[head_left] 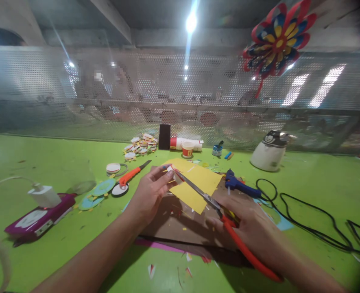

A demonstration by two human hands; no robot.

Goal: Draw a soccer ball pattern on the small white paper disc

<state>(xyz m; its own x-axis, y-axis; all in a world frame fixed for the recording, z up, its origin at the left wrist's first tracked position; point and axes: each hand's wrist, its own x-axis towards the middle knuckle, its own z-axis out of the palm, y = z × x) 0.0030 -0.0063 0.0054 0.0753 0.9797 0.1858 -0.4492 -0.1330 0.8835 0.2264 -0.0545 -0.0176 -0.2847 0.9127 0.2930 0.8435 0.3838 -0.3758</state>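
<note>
My left hand (151, 193) pinches a small white piece of paper (174, 174) between thumb and fingers, just above a yellow sheet (198, 183). My right hand (253, 232) grips red-handled scissors (216, 209), whose blades reach up-left to the small piece. Under both hands lies a brown cardboard sheet (180, 228) on the green table (60, 248).
An orange utility knife (134, 174), paper discs (105, 187) and a purple box with a white charger (39, 211) lie left. A blue glue gun (239, 185) with a black cable (314, 228), a white kettle-like pot (269, 150), a glue bottle, a cup and a black phone stand behind. A mesh screen backs the table.
</note>
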